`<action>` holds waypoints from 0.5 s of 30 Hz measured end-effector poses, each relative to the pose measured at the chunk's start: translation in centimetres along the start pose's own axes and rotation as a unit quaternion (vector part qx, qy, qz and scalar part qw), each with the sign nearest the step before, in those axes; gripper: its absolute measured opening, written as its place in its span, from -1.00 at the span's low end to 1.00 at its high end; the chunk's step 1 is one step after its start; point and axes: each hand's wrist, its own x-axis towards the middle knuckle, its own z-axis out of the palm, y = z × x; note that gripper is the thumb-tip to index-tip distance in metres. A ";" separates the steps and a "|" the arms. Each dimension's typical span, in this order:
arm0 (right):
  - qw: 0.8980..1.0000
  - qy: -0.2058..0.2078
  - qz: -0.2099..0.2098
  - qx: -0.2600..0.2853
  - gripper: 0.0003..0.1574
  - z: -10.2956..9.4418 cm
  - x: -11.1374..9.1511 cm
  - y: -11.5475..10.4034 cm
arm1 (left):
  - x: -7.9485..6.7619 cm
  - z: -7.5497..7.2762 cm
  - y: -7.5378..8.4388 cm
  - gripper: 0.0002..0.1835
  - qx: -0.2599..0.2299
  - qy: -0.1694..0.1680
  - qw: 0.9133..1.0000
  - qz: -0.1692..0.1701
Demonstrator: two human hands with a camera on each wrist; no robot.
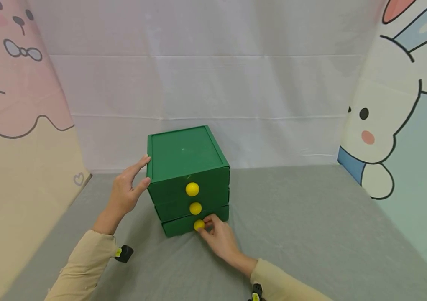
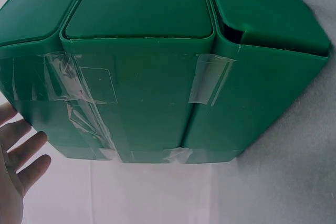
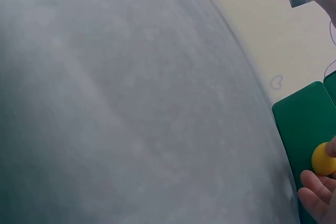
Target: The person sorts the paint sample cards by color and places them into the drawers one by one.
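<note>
A green three-drawer cabinet (image 1: 187, 152) stands on the grey cloth, each drawer front bearing a round yellow knob. My right hand (image 1: 221, 240) pinches the bottom knob (image 1: 199, 225) between thumb and fingers; the right wrist view shows the same yellow ball (image 3: 321, 160) at its fingertips. The left hand (image 1: 126, 188) touches the cabinet's left side near the top edge, fingers extended. In the left wrist view the bottom drawer (image 2: 278, 19) shows a small dark gap at one corner of its front. Above it are the middle knob (image 1: 195, 208) and the top knob (image 1: 192, 189).
Grey cloth (image 1: 311, 217) spreads under and around the cabinet. A pale curtain (image 1: 213, 83) hangs behind, with cartoon-printed sheets at the left (image 1: 21, 167) and right (image 1: 416, 200). Clear tape (image 2: 212, 80) runs over the joints on the cabinet's side.
</note>
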 end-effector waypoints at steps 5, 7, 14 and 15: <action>1.000 0.005 -0.006 0.000 -0.76 0.1 0.2 0.1 | 0.0 0.0 0.1 -0.35 -0.003 0.000 1.000 -0.002; 1.000 0.004 -0.004 0.000 -0.76 0.1 0.2 0.1 | 0.0 0.0 0.1 -0.36 -0.004 0.000 1.000 -0.001; 1.000 0.000 -0.015 0.022 -0.74 -0.2 0.2 0.4 | 0.2 0.0 0.1 -0.34 0.005 -0.003 1.000 0.004; 0.999 0.000 -0.018 0.026 -0.73 -0.4 0.2 0.5 | 0.2 0.0 0.1 -0.33 0.009 -0.005 1.000 0.005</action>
